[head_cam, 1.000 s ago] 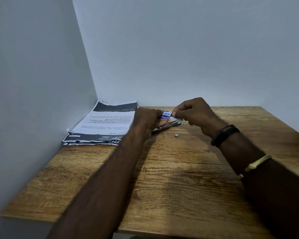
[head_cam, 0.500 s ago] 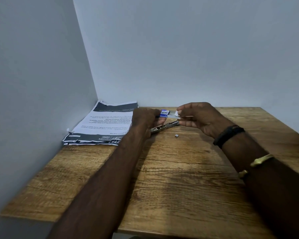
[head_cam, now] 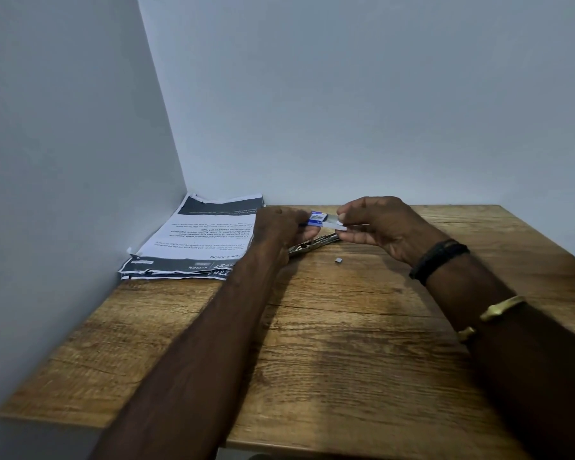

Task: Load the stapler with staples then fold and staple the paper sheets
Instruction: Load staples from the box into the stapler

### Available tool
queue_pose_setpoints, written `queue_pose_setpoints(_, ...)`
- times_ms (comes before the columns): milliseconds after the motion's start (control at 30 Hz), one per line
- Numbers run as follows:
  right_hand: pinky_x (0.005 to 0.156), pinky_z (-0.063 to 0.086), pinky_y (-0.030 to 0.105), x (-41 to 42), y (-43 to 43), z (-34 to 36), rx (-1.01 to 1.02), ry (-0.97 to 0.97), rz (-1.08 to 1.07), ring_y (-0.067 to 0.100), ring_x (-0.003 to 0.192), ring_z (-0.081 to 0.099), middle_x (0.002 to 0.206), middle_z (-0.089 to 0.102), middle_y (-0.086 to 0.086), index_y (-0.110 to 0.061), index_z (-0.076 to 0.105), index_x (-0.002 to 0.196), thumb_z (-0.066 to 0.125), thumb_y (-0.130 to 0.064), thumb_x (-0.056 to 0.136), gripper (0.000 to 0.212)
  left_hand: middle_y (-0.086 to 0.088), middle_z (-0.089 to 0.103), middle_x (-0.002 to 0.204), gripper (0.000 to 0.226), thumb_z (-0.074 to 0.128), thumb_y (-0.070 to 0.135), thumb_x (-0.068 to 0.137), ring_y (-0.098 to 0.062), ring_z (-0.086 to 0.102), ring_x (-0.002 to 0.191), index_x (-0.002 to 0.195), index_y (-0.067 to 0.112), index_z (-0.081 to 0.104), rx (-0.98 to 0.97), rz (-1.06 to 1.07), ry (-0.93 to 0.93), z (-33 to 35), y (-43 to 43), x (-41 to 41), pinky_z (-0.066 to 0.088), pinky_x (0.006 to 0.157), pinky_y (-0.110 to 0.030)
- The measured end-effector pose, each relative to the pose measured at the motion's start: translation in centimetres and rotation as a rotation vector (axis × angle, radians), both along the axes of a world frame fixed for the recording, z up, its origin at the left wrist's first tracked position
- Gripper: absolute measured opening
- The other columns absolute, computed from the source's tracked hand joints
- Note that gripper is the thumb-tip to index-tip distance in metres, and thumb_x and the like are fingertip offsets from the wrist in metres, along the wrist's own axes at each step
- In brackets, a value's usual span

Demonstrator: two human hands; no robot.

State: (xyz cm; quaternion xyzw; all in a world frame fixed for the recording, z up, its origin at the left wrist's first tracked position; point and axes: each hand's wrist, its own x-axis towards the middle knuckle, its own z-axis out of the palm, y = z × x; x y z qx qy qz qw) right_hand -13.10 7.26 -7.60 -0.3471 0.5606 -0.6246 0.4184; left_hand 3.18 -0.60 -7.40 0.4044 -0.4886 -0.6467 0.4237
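In the head view, a small blue staple box (head_cam: 316,217) is seen pinched in the fingers of the left hand (head_cam: 284,229), raised just above the wooden worktop (head_cam: 346,343). The right hand (head_cam: 375,227) is closed in a pinch on a pale inner tray or strip (head_cam: 334,223) that projects from the box toward the right; whether it is cardboard or the staples themselves cannot be told. The two hands are held close together, with only the short projecting piece between them.

The stapler (head_cam: 314,243) is seen lying on the worktop directly below both hands, apparently opened out flat. Its long axis runs from lower left to upper right, its left end hidden under the left hand and its right end reaching just beneath the right hand's fingers. The right hand is judged the nearer to the exposed end, so a short drop from it would bring a strip onto the channel, provided the strip is turned to match that axis.

A small loose piece (head_cam: 338,260), probably a fragment of staples, lies near the stapler on its near side. The paper sheets (head_cam: 200,240) are stacked to the left, against the wall (head_cam: 63,161), unfolded. Loading is judged not yet done.
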Motion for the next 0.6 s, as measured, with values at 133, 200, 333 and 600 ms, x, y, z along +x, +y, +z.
queue_pose_setpoints(133,0.069,0.066,0.03,0.21,-0.02,-0.19,-0.029,0.031,-0.007,0.027,0.083,0.078,0.102,0.075,0.02,0.002,0.073,0.091,0.077,0.006,0.085,0.008,-0.019,0.07,0.08,0.011,0.069,-0.003,0.089,-0.023,0.069,0.063,0.08,-0.001,0.064,-0.001,-0.01,0.014,-0.02,0.0,-0.03,0.061,0.052,-0.023)
queue_pose_setpoints(200,0.068,0.066,0.03,0.24,-0.06,-0.28,-0.044,0.043,-0.031,0.027,0.081,0.079,0.1,0.076,0.02,-0.001,0.073,0.088,0.08,0.005,0.082,0.011,-0.019,0.07,0.08,0.011,0.069,-0.002,0.09,-0.022,0.069,0.063,0.081,0.0,0.063,-0.007,-0.03,0.021,-0.01,0.17,-0.04,0.061,0.056,-0.023)
queue_pose_setpoints(333,0.062,0.064,0.026,0.33,-0.25,-0.64,-0.064,0.045,-0.065,0.025,0.075,0.079,0.091,0.077,0.018,-0.002,0.071,0.086,0.083,0.004,0.078,0.015,-0.02,0.069,0.078,0.007,0.068,-0.003,0.091,-0.021,0.069,0.057,0.088,-0.002,0.062,-0.031,-0.1,0.031,0.01,0.61,-0.24,0.062,0.059,-0.025)
queue_pose_setpoints(600,0.063,0.064,0.025,0.33,-0.09,-0.73,-0.116,0.034,-0.045,0.021,0.068,0.078,0.073,0.078,0.011,-0.001,0.073,0.082,0.078,0.005,0.082,0.008,-0.022,0.072,0.082,0.026,0.071,0.001,0.089,-0.021,0.07,0.059,0.111,-0.013,0.065,-0.031,-0.123,0.06,-0.15,0.4,-0.13,0.063,0.058,-0.024)
